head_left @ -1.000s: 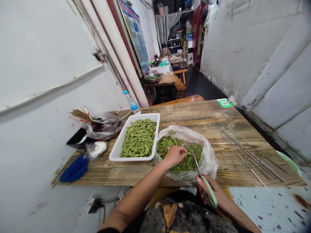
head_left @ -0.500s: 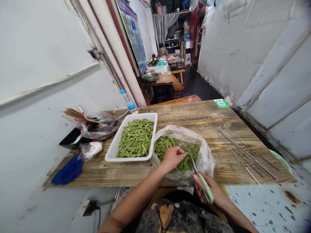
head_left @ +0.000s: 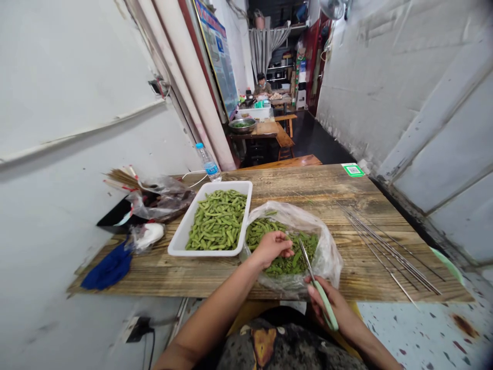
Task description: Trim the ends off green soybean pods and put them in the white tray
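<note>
My right hand (head_left: 327,300) is wrapped round the green handle of a pair of scissors (head_left: 308,261), whose blades point up and away over the clear plastic bag (head_left: 330,252). Green soybean pods (head_left: 265,226) and small trimmed bits (head_left: 288,264) fill the opened bag. Above its contents, left of the blade tips, hovers my left hand (head_left: 274,247) with fingers curled together; whatever they pinch is too small to make out. Beside the bag on the left, a white plastic tray (head_left: 249,205) holds a heap of pods (head_left: 217,221).
Metal skewers (head_left: 389,246) lie on the wooden table (head_left: 323,187) at right. Along its left side are a water bottle (head_left: 210,167), bundled sticks in plastic (head_left: 127,180), a white packet (head_left: 149,235) and blue cloth (head_left: 108,267). A person (head_left: 263,87) sits at a far table.
The scissors have turned so their handle appears narrower, and the blades look closer together. My left fingers have shifted slightly, still over the bag. The view has tilted a little.
</note>
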Demonstrator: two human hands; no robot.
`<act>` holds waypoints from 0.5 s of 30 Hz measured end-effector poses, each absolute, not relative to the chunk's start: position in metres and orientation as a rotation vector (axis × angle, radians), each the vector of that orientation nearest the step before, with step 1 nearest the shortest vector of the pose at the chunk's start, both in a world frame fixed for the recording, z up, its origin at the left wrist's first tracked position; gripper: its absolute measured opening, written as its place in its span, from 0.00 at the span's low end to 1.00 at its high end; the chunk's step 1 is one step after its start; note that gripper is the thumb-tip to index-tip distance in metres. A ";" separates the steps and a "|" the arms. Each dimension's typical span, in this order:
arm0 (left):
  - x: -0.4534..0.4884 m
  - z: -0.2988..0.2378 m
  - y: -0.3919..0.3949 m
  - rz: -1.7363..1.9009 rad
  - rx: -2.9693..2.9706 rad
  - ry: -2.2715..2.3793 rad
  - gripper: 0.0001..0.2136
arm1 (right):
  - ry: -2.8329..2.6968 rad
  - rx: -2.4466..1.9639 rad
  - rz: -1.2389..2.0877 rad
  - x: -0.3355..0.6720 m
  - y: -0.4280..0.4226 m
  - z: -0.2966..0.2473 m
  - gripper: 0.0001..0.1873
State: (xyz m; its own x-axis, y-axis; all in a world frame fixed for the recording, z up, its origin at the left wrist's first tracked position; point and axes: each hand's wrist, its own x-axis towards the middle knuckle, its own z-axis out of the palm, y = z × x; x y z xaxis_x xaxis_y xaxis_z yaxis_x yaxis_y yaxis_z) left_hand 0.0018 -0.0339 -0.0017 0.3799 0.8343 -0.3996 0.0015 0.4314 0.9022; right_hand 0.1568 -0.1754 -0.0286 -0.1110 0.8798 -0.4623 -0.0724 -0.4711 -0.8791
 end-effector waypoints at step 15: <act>0.019 -0.007 -0.059 0.831 0.712 0.998 0.19 | -0.894 -1.315 1.723 0.145 -0.172 0.000 0.23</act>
State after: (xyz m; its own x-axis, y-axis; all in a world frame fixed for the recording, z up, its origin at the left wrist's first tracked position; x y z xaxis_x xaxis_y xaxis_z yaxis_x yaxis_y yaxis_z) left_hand 0.0194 -0.0587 -0.0067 0.2995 0.8537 -0.4259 -0.2640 0.5031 0.8229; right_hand 0.1447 -0.1720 -0.0004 -0.1644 0.8891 -0.4273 -0.1621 -0.4516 -0.8774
